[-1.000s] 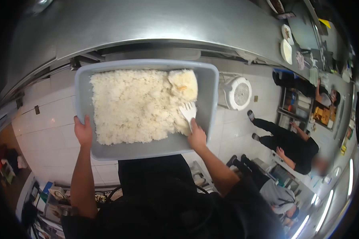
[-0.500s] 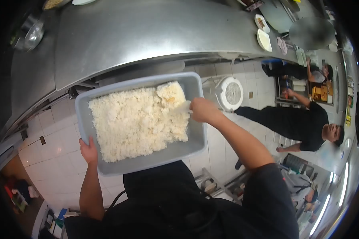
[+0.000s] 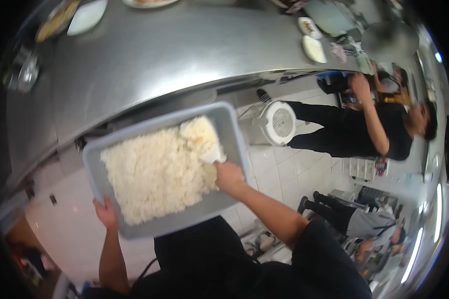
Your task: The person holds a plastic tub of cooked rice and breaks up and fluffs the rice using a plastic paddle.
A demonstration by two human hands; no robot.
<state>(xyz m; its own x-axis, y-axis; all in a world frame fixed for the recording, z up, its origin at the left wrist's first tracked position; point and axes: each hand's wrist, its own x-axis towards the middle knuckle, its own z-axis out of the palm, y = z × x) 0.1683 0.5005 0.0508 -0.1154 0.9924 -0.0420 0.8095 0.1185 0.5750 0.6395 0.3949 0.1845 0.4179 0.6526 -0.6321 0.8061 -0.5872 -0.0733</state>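
A grey plastic tub (image 3: 239, 142) in front of my body holds a wide, uneven layer of white cooked rice (image 3: 152, 172). My left hand (image 3: 106, 213) grips the tub's near left side, with the thumb at the rim and the other fingers mostly hidden. Over the right part of the rice, my right hand (image 3: 229, 178) is closed around a white rice paddle (image 3: 212, 155), whose handle is mostly covered by the fingers. The paddle's blade touches the rice just below a smooth, compact clump with a yellowish patch (image 3: 200, 134).
A steel counter (image 3: 149, 60) runs beyond the tub. It carries a white plate (image 3: 87, 17) at left and small white dishes (image 3: 314, 49) at right. A white container with a round vented top (image 3: 280, 123) stands on the tiled floor. Several co-workers are at right, one (image 3: 364, 129) nearby.
My right hand and the paddle have moved left and toward me over the rice. The tub sits slightly lower and further left in view. The nearby co-worker has stepped closer, with an arm raised.
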